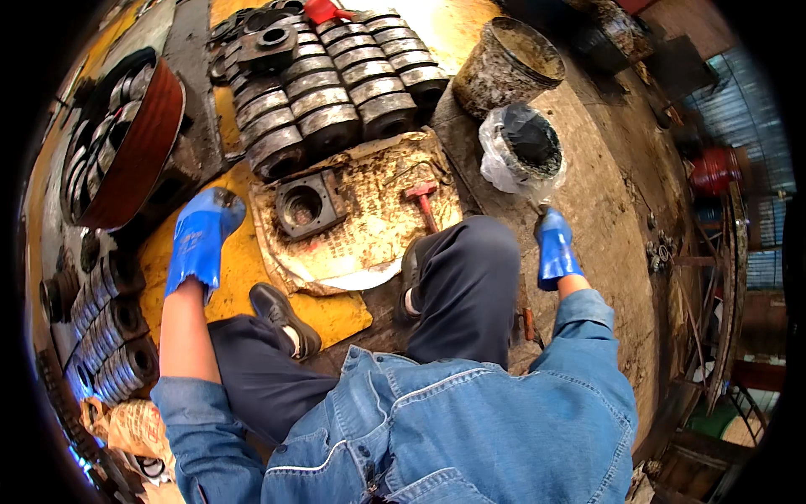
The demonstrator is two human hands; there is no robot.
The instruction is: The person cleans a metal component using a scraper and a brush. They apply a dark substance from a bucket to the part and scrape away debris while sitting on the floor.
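My left hand (206, 231), in a blue rubber glove with dark grime at the fingers, hovers over the yellow floor sheet, left of a square metal block with a round bore (306, 206). Its fingers look curled in; whatever they may hold is hidden. My right hand (554, 244), gloved in the same blue, is closed around a thin handle (535, 207) that points toward a plastic-lined bucket (512, 179) with dark contents. The handle's far end cannot be made out. On the stained cardboard (369, 239), beside the block, lies a red-headed hammer (422, 202).
Rows of cylindrical metal parts (336, 88) stand ahead, with a red funnel-like thing (326, 11) on top. A grimy larger bucket (508, 71) stands behind the lined one. At left are a rusty drum (138, 151) of metal rings and stacked cylinders (113, 336).
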